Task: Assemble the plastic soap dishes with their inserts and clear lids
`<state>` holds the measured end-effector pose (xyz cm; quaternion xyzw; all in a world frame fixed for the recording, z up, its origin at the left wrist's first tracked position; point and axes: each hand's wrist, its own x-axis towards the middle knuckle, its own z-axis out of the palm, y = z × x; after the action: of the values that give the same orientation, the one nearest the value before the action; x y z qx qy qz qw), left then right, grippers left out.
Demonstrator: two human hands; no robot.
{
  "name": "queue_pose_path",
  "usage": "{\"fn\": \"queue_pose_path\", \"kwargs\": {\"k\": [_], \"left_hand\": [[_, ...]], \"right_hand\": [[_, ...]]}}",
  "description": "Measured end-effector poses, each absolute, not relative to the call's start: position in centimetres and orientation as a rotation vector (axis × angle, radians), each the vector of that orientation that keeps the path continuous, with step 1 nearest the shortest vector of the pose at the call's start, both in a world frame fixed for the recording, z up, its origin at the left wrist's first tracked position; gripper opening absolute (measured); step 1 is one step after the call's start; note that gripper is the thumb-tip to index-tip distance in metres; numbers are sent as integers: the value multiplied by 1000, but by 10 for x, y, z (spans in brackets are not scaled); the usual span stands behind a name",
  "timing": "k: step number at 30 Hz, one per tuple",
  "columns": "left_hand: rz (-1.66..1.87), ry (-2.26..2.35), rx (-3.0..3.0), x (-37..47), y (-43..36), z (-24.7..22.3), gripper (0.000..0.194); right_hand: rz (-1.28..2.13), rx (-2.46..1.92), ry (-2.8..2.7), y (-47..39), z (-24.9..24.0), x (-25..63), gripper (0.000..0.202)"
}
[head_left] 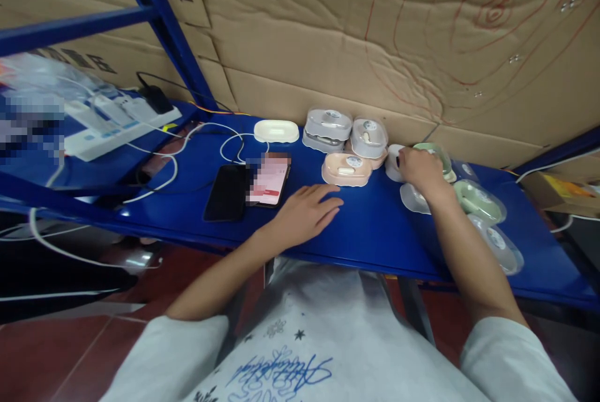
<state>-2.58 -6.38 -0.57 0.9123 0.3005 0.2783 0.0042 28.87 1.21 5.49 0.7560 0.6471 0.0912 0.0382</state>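
My left hand (308,213) rests on the blue shelf (370,233) with its fingers apart and holds nothing. It lies just right of a phone with a lit pink screen (272,182) and below a closed pink case (345,169). Over at the right, my right hand (420,166) reaches among several oval cases, its fingertips at a white case (394,162); whether it grips anything is hidden. A green case (434,155) is partly behind this hand, and a clear lid (414,199) lies below it. Another green case (479,202) sits beside my right forearm.
Stacked grey cases (328,130) and a cream case (276,131) stand along the cardboard wall (290,33). A dark phone (227,192) lies at the left, near white cables and a power strip (122,133). Blue frame bars rise at the left.
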Motion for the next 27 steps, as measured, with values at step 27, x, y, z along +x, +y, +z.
{"fn": "queue_pose_path", "kwargs": {"k": [27], "left_hand": [[552,791,3097,-47,-77,24,27]], "right_hand": [[-68,2261,3196,-126,6,316,40]]}}
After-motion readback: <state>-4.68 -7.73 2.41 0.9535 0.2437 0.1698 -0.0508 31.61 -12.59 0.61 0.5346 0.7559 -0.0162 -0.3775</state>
